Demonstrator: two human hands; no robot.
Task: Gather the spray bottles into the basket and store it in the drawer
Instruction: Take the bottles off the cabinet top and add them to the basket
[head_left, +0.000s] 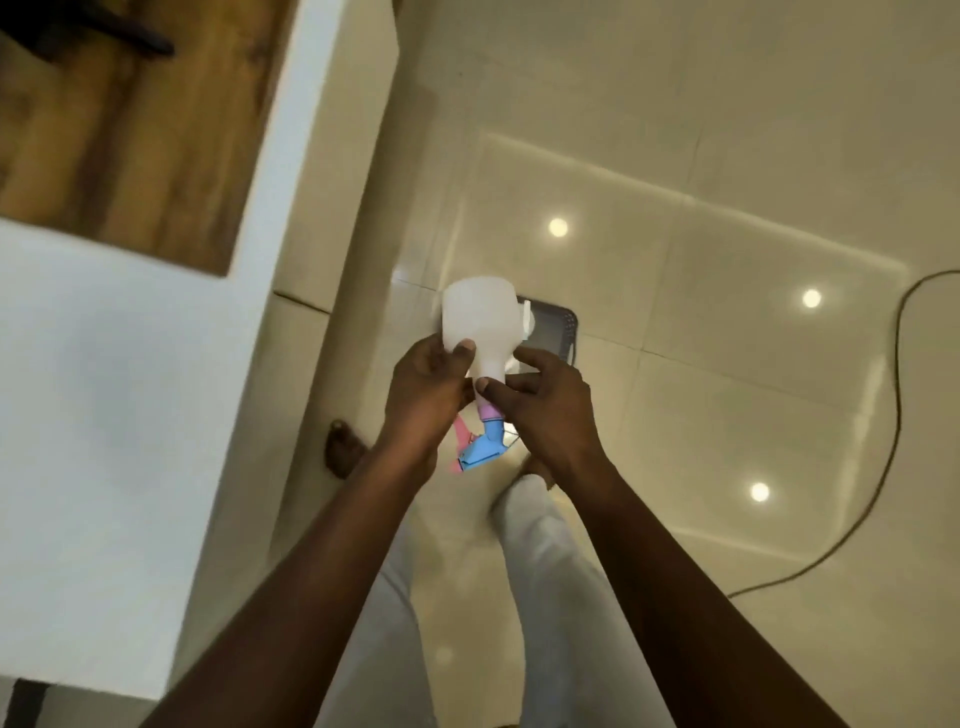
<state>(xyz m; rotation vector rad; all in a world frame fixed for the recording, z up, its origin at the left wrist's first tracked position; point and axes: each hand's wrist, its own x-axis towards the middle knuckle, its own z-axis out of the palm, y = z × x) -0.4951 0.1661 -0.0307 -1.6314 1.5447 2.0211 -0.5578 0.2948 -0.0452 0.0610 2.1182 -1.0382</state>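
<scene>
A person stands on a glossy cream tiled floor (727, 156) and looks down at both hands, which meet on a white spray bottle (480, 317) held in the air over the tiles. The bottle lies tipped, with its wide body pointing away from the person and its head toward them. A lilac collar (489, 413) sits under the neck, and below it are a blue spray head (480, 454) and a pink trigger (461, 431). The left grip (426, 384) is curled round the bottle's shoulder, with the thumb pressed on the white plastic. The right grip (545, 400) is wrapped round the neck from the other side, its thumb lying across the neck just above the collar. Both are closed on the bottle. A dark basket (563, 318) stands on the floor just beyond the hands; the bottle and the right grip hide most of it, so only one rounded corner shows. A small white shape shows at its near edge, too blurred to name. To the left is a white counter (130, 389) with a wood-grain panel (130, 130) set into it. A dark cable (894, 415) curves across the tiles on the right. Round bright spots of light reflect in the floor. Below the arms are white trousers (545, 571), and a bare foot (340, 449) rests close to the base of the counter.
</scene>
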